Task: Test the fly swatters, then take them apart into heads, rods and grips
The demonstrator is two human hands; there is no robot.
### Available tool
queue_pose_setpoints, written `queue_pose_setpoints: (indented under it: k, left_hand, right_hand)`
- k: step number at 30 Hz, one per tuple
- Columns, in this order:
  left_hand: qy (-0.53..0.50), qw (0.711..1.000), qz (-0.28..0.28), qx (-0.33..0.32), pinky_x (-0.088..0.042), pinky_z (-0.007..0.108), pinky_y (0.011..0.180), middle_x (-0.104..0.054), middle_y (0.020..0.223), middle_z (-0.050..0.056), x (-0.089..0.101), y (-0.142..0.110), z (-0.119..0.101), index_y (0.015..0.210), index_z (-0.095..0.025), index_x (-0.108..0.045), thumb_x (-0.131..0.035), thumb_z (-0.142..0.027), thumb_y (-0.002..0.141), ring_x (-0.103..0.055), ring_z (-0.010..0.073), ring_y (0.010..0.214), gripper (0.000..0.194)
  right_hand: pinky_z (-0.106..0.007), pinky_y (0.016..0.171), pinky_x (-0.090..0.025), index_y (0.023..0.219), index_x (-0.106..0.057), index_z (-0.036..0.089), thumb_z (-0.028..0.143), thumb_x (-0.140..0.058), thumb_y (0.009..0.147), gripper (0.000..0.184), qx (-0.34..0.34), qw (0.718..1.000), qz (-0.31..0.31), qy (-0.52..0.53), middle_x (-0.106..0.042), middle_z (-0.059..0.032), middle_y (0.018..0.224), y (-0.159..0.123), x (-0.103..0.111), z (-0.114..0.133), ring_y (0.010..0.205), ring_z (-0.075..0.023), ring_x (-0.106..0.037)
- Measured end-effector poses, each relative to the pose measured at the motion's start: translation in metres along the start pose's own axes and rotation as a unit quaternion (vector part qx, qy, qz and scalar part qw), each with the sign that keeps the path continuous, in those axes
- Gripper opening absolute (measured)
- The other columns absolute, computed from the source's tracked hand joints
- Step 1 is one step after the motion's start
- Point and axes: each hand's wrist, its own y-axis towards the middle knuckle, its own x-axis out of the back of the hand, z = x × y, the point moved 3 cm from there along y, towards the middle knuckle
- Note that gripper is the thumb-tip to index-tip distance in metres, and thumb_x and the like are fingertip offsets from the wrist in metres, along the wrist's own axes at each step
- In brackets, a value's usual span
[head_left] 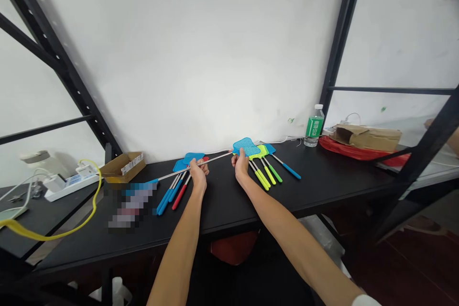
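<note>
A blue fly swatter (246, 146) with a long metal rod is held across the space in front of me, above the black table. My left hand (199, 172) is closed around the rod near its middle. At the other end my right hand (241, 161) grips the blue mesh head, thumb on top. The swatter's blue handle points left. Below and left of my left hand lie several swatters with blue handles (165, 201) and one with a red handle (181, 193). Beside my right hand rest swatters with yellow handles (261, 179), a green handle (275, 172) and a blue handle (291, 170).
An open cardboard box (124, 167) sits at the table's left, near a power strip (73, 185) and yellow cable (93, 201). A water bottle (314, 125) stands back right, beside a torn carton (369, 137) on red plastic (344, 150). Black posts (342, 33) frame the table (222, 205).
</note>
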Motion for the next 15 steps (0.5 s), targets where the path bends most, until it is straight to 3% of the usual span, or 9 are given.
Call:
queue_pose_setpoints:
  k: [4,8,11,15]
  left_hand:
    - [0.035,0.999,0.011,-0.013,-0.016,0.022,0.038,-0.018,0.042,-0.006,0.001,0.0,-0.004,0.049,-0.023,-0.026,-0.034,-0.046,0.09,-0.016,0.0069,0.035,0.048]
    - [0.021,0.998,-0.058,-0.031,-0.014,0.022,0.038,-0.016,0.044,-0.006,0.009,0.001,-0.011,0.05,-0.022,-0.026,-0.032,-0.044,0.09,-0.015,0.007,0.036,0.046]
    - [0.012,0.995,-0.084,-0.042,-0.012,0.022,0.038,-0.014,0.046,-0.007,0.013,0.001,-0.014,0.051,-0.022,-0.024,-0.031,-0.043,0.089,-0.013,0.007,0.037,0.044]
    - [0.014,0.996,-0.073,-0.046,-0.014,0.022,0.038,-0.014,0.047,-0.007,0.011,0.0,-0.013,0.053,-0.023,-0.022,-0.03,-0.039,0.088,-0.014,0.0075,0.037,0.039]
  right_hand:
    - [-0.022,0.038,-0.025,0.068,-0.063,0.017,0.058,-0.035,0.094,0.056,-0.024,0.998,-0.035,0.049,-0.037,0.0055,0.039,0.009,0.006,-0.003,0.037,-0.0088,-0.031]
    - [-0.022,0.036,-0.024,0.069,-0.06,0.017,0.06,-0.033,0.094,0.056,-0.04,0.992,-0.075,0.092,-0.038,0.0056,0.041,0.013,0.011,-0.004,0.037,-0.0083,-0.03]
    - [-0.021,0.036,-0.024,0.069,-0.059,0.018,0.058,-0.033,0.095,0.055,-0.037,0.992,-0.077,0.09,-0.038,0.0056,0.041,0.013,0.012,-0.004,0.036,-0.0086,-0.031]
    - [-0.022,0.037,-0.026,0.065,-0.057,0.019,0.052,-0.035,0.096,0.05,-0.024,0.994,-0.093,0.052,-0.037,0.0056,0.038,0.012,0.014,-0.007,0.035,-0.0089,-0.031]
